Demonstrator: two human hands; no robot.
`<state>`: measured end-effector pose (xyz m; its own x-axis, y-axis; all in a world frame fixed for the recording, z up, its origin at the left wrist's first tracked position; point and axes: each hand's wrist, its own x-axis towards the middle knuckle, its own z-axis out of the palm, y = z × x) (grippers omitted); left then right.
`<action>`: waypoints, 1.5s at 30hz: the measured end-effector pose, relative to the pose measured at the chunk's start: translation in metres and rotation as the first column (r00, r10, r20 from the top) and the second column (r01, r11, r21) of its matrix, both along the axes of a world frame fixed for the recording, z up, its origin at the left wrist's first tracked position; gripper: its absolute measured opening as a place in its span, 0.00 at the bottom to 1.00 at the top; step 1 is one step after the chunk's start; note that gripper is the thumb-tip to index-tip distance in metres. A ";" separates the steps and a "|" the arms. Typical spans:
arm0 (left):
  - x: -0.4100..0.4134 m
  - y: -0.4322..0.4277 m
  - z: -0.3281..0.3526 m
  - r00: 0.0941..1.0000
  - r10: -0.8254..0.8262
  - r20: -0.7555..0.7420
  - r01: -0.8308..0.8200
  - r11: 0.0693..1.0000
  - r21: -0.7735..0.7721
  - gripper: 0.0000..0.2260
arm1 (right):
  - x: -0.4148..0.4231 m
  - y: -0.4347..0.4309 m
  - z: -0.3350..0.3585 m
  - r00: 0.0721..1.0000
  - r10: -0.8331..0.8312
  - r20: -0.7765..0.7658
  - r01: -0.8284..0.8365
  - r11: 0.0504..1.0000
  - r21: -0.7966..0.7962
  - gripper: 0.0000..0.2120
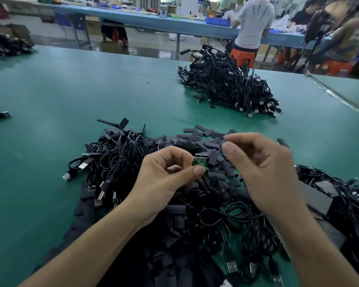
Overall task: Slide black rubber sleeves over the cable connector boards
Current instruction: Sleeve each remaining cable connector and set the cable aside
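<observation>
— Where's the board?
— The board (199,161) is pinched in the left hand (166,177), over the near pile of sleeves (196,138) and cables (120,158).
— And the right hand?
— The right hand (263,168) is just right of it, apart from the left, fingers curled. I cannot tell whether it holds anything.
— Anything farther off?
— A heap (228,85) of cables, far right on the table (71,90).
</observation>
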<state>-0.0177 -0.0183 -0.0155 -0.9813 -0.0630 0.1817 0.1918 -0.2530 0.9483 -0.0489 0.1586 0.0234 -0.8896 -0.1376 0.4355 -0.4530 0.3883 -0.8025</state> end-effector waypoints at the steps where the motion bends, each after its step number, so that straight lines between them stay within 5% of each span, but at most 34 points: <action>1: 0.000 0.000 0.000 1.000 -0.002 -0.004 0.002 1.000 -0.001 0.09 | 0.004 -0.006 0.001 0.991 0.109 0.081 -0.102 0.991 -0.084 0.08; 8: 0.002 -0.001 0.000 0.998 -0.011 -0.059 0.008 0.999 -0.042 0.05 | 0.010 -0.023 -0.017 0.826 0.424 0.370 -0.211 0.842 -0.496 0.10; 16: 0.001 -0.001 -0.002 0.996 -0.015 -0.093 0.007 0.996 -0.088 0.04 | 0.009 -0.032 -0.035 0.724 0.624 0.292 -0.175 0.577 -0.798 0.14; 20: 0.001 0.000 -0.006 0.992 -0.012 -0.124 0.002 0.997 -0.080 0.02 | 0.011 -0.038 -0.043 0.751 0.603 0.268 -0.112 0.517 -0.849 0.18; 30: 0.002 0.002 -0.011 0.994 -0.095 -0.048 0.101 0.987 0.127 0.03 | 0.015 -0.041 -0.040 0.736 0.621 0.270 -0.092 0.488 -0.868 0.18; 35: 0.003 0.007 -0.010 0.992 -0.125 0.007 0.122 0.976 0.182 0.04 | 0.020 -0.041 -0.036 0.744 0.603 0.286 -0.062 0.490 -0.870 0.08; 45: 0.000 0.000 0.002 0.993 -0.075 -0.087 0.094 0.965 0.245 0.09 | 0.008 -0.028 -0.015 0.815 0.458 0.355 0.054 0.549 -0.834 0.07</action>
<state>-0.0179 -0.0186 -0.0130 -0.9689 -0.0329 0.2453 0.2288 -0.4971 0.8370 -0.0412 0.1306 0.0081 -0.9837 -0.1789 -0.0164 0.1147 -0.5552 -0.8238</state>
